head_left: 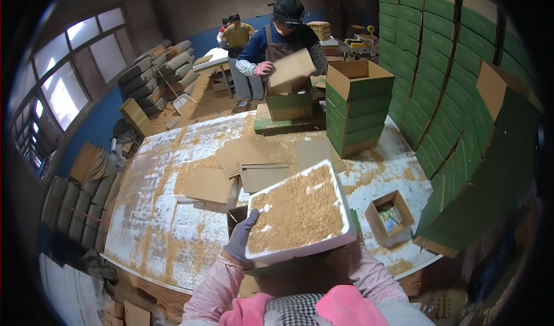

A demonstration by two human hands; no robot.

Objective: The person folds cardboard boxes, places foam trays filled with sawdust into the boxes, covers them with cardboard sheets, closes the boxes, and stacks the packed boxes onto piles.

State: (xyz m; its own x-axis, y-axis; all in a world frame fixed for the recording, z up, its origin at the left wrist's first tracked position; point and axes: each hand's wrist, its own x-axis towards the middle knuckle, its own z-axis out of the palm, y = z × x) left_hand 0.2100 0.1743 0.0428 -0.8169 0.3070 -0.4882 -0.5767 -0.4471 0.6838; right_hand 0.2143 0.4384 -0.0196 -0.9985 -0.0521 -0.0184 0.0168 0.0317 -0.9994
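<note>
A white foam tray (pixel 300 255) filled with tan, sawdust-like loose material (pixel 300 210) is in front of me, tilted up at its right side. My left hand (pixel 239 238), in a grey glove, grips its left edge, the thumb over the rim. My right forearm (pixel 372 268) reaches to the tray's lower right corner; the hand is hidden by the tray, so its fingers do not show. Below the tray, an open cardboard box (pixel 288 283) is partly visible. Flat cardboard sheets (pixel 210 185) lie just beyond the tray.
Across the dusty white table (pixel 150 210), a co-worker (pixel 287 43) holds a cardboard piece (pixel 292 69) over a green box (pixel 288 107). Stacked green boxes (pixel 359 112) stand right of them. A small open carton (pixel 389 216) with packets sits at right, near a tall box wall (pixel 438 95).
</note>
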